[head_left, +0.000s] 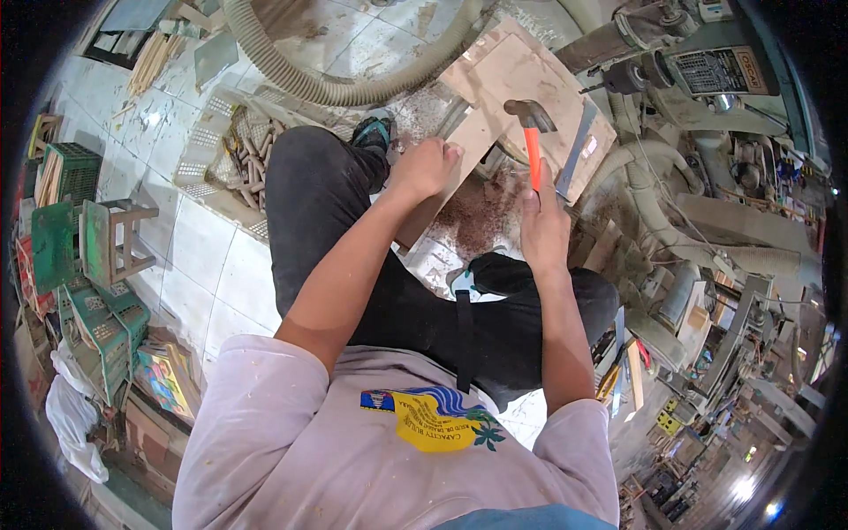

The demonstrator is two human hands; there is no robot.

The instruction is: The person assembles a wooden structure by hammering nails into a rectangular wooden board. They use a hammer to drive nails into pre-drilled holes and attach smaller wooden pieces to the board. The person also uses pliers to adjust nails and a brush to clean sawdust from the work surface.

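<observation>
Right hand (pixel 545 216) wraps the hammer (pixel 533 150), left hand (pixel 427 168) pinches the board's (pixel 474 132) edge: a stray swing could strike it!

Reference: work board (pixel 521 75). Left of the board: hose (pixel 331 91). Farther left: crate (pixel 195 168), with sticks (pixel 253 168) inside. Well left: stool (pixel 94 243). Right of the board: drill chuck (pixel 624 78).

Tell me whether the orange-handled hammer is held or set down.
The hammer is held: the right hand wraps its orange handle. Whether its head touches the panel, I cannot tell.
</observation>
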